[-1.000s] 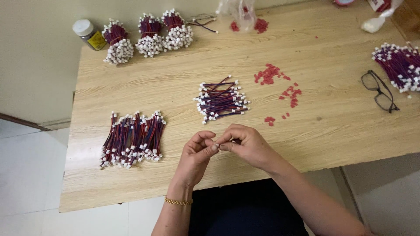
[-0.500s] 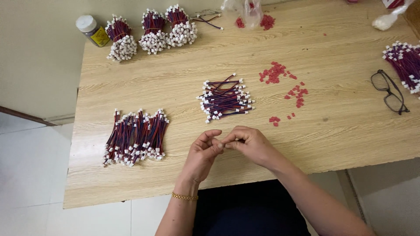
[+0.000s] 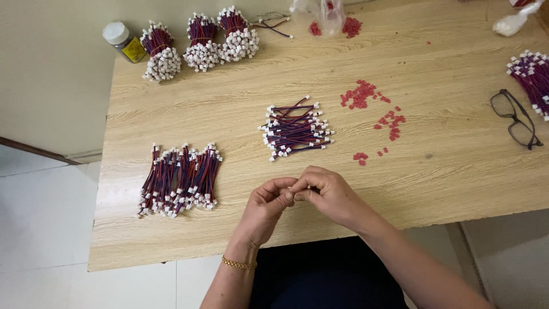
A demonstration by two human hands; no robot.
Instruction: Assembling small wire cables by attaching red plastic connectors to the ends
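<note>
My left hand (image 3: 266, 209) and my right hand (image 3: 331, 194) meet fingertip to fingertip just above the front edge of the wooden table (image 3: 446, 171). Both pinch something small that the fingers hide. A gold bracelet sits on my left wrist. Just beyond my hands lies a loose pile of short red-and-dark wires with white end plugs (image 3: 294, 129). A wider row of the same wires (image 3: 180, 178) lies to the left. Small red pieces (image 3: 390, 121) are scattered to the right of the middle pile.
Three tied wire bundles (image 3: 200, 43) stand at the far left beside a small jar (image 3: 123, 41). Black glasses (image 3: 517, 117) and another wire bundle (image 3: 532, 71) lie at the right edge. A clear bag with red pieces (image 3: 329, 11) lies at the back.
My hands stay pinched together in the same spot by the front edge, with only small finger movement. The view has shifted slightly.
</note>
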